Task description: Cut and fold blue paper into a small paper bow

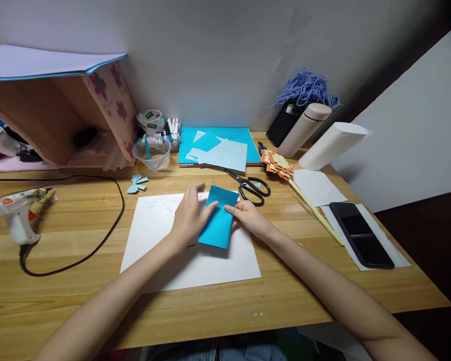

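A small rectangle of bright blue paper (218,220) is held tilted above a white sheet (173,273) on the table. My right hand (248,214) pinches its right edge, thumb on top and fingers behind. My left hand (190,213) is at its left edge, with the thumb on the paper and the other fingers stretched apart past its side. Black-handled scissors (253,188) lie just beyond my right hand. A light blue paper bow shape (137,184) rests to the left of the white sheet.
A hot glue gun (17,213) with a looping cord is at left, near a decorated box (113,110). A clear cup (152,153), paper offcuts (225,153), a paper flower (277,163), a pink bottle (304,130) and a phone (361,234) surround the work area.
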Motion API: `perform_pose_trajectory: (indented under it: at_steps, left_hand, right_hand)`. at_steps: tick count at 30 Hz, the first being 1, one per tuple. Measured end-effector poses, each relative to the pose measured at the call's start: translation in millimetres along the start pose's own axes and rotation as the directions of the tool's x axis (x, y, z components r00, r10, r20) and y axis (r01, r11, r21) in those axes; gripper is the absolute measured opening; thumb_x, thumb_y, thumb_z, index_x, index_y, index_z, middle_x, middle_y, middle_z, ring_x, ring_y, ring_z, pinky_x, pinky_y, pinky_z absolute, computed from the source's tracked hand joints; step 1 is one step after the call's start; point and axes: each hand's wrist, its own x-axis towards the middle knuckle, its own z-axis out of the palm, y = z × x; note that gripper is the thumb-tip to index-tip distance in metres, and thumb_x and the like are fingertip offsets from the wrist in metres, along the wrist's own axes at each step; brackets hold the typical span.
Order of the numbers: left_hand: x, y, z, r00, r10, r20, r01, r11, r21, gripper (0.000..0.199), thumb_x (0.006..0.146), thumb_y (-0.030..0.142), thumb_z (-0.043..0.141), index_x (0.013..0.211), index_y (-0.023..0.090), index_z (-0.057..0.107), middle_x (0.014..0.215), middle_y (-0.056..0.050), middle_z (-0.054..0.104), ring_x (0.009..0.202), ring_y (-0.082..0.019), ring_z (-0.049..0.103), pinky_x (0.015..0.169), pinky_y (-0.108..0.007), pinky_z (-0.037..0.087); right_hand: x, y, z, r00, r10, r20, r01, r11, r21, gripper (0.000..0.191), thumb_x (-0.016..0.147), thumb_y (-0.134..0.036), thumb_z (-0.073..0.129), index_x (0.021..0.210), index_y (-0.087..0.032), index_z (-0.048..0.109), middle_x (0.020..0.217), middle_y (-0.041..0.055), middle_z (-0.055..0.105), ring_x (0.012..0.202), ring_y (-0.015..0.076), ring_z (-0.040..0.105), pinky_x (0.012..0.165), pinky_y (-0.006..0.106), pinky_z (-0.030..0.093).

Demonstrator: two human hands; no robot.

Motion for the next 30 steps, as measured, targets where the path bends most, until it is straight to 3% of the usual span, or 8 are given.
perform_pose_trajectory:
  at_steps: [2, 4, 5, 7, 15, 19, 22, 30]
  left_hand:
    - [14, 10, -5.2, 0.979, 0.200, 0.051, -0.205, 0.967, 0.153, 0.048, 0.075, 0.037, 0.063, 0.117, 0.019, 0.048, 0.121, -0.012, 0.054, 0.113, -0.026, 0.047, 0.095, -0.042, 0.036]
    - [29, 23, -7.8, 0.913, 0.343, 0.221, -0.390, 0.894, 0.219, 0.026, 0.076, 0.031, 0.062, 0.101, 0.023, 0.060, 0.107, -0.005, 0.062, 0.110, -0.025, 0.049, 0.104, -0.049, 0.023]
    - [35, 28, -8.1, 0.882, 0.371, 0.292, -0.440, 0.869, 0.227, 0.011, 0.077, 0.027, 0.061, 0.086, 0.022, 0.063, 0.094, -0.003, 0.065, 0.101, -0.022, 0.054, 0.106, -0.050, 0.019]
    - [45, 36, -7.4, 0.856, 0.362, 0.369, -0.462, 0.855, 0.235, 0.010, 0.079, 0.024, 0.057, 0.072, 0.019, 0.062, 0.076, 0.000, 0.065, 0.081, -0.018, 0.059, 0.107, -0.049, 0.016]
    - [63, 26, -13.4, 0.964, 0.230, 0.130, -0.243, 0.966, 0.089, 0.021, 0.075, 0.036, 0.060, 0.067, 0.018, 0.059, 0.073, 0.001, 0.066, 0.070, -0.014, 0.057, 0.102, -0.043, 0.025]
    - [70, 23, -27.2, 0.991, 0.117, 0.057, -0.120, 0.992, 0.045, 0.024, 0.072, 0.038, 0.061, 0.062, 0.017, 0.059, 0.069, -0.001, 0.064, 0.069, -0.016, 0.054, 0.083, -0.034, 0.039]
    - [72, 21, -37.5, 0.998, 0.047, 0.051, -0.050, 0.997, 0.050, 0.026, 0.070, 0.040, 0.061, 0.062, 0.016, 0.059, 0.069, -0.002, 0.062, 0.068, -0.016, 0.053, 0.064, -0.027, 0.037]
    - [59, -1, -52.5, 0.994, -0.108, -0.024, 0.107, 0.994, -0.027, 0.030, 0.070, 0.043, 0.060, 0.060, 0.016, 0.054, 0.057, 0.002, 0.049, 0.056, -0.011, 0.044, 0.052, -0.022, 0.029]
  right_hand:
    - [-1, -1, 1, 0.999, -0.023, 0.049, 0.027, 0.998, -0.062, 0.047, 0.065, -0.058, 0.064, 0.057, -0.013, 0.054, 0.049, 0.0022, 0.060, 0.042, 0.0130, 0.059, 0.044, 0.023, 0.048]
    - [-3, -3, 3, 0.995, -0.067, 0.080, 0.076, 0.991, -0.114, 0.043, 0.069, -0.056, 0.061, 0.063, -0.014, 0.055, 0.047, -0.0013, 0.056, 0.042, 0.0123, 0.057, 0.044, 0.023, 0.045]
    - [-4, -4, 4, 0.992, -0.093, 0.084, 0.103, 0.986, -0.128, 0.040, 0.070, -0.054, 0.060, 0.067, -0.015, 0.056, 0.047, -0.0030, 0.054, 0.042, 0.0120, 0.056, 0.045, 0.023, 0.044]
    - [-7, -8, 4, 0.987, -0.144, 0.071, 0.153, 0.977, -0.149, 0.036, 0.072, -0.051, 0.059, 0.070, -0.015, 0.055, 0.048, -0.0047, 0.050, 0.043, 0.0110, 0.052, 0.046, 0.022, 0.041]
    - [-13, -17, -2, 0.950, -0.309, 0.039, 0.307, 0.910, -0.280, 0.044, 0.077, -0.049, 0.055, 0.052, -0.017, 0.037, 0.049, -0.0062, 0.032, 0.047, 0.0061, 0.031, 0.045, 0.021, 0.023]
    - [-14, -16, 3, 0.962, -0.265, 0.069, 0.274, 0.938, -0.213, 0.042, 0.078, -0.050, 0.054, 0.055, -0.016, 0.047, 0.050, -0.0034, 0.048, 0.047, 0.0095, 0.047, 0.047, 0.022, 0.036]
    - [-16, -16, 8, 0.976, -0.183, 0.119, 0.194, 0.977, -0.088, 0.039, 0.075, -0.052, 0.057, 0.063, -0.015, 0.057, 0.059, 0.0014, 0.063, 0.057, 0.0168, 0.063, 0.055, 0.026, 0.049]
    - [-16, -19, 9, 0.988, -0.145, 0.047, 0.144, 0.989, 0.013, 0.038, 0.068, -0.053, 0.063, 0.067, -0.015, 0.060, 0.061, 0.0036, 0.068, 0.058, 0.0167, 0.067, 0.056, 0.026, 0.054]
